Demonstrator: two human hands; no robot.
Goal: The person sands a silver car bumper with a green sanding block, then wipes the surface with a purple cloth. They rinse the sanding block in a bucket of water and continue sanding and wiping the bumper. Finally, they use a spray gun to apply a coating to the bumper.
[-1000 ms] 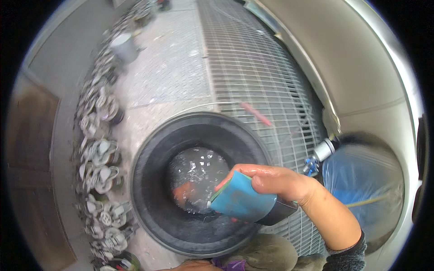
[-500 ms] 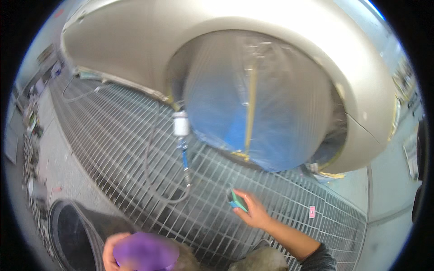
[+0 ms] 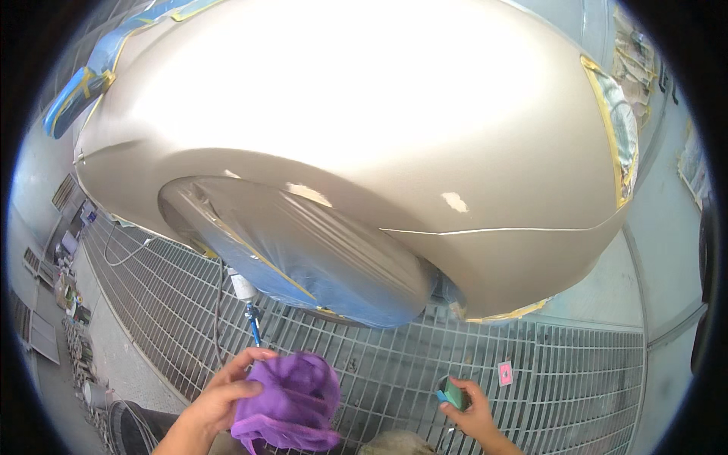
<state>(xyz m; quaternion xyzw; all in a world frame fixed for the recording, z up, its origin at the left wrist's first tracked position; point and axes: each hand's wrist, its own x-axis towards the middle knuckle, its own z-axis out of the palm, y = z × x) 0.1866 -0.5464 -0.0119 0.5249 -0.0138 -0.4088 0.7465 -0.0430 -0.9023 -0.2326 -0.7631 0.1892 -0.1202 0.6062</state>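
Note:
My left hand (image 3: 220,398) is closed on a bunched purple cloth (image 3: 287,402) at the lower middle. To the right, my right hand (image 3: 472,413) grips a small green and blue block (image 3: 453,396), possibly a sanding pad, between thumb and fingers. Both hands hang over the floor grating, apart from the car. Beyond them stands a beige car body (image 3: 364,144). Pale patches (image 3: 455,202) show on its side and along the wheel arch. Plastic film (image 3: 318,262) with yellow tape covers the wheel.
A blue spray gun with a white cup (image 3: 243,287) and a hose stands by the wheel. The metal grating (image 3: 394,353) carries a pink card (image 3: 505,374). A dark barrel (image 3: 129,425) is at lower left. Masking in blue and yellow tape (image 3: 80,98) covers parts of the car's edges.
The view has swung up, showing more of the car's upper body. My left hand has come up with the purple cloth, which hangs more fully in sight. My right hand sits lower and further right.

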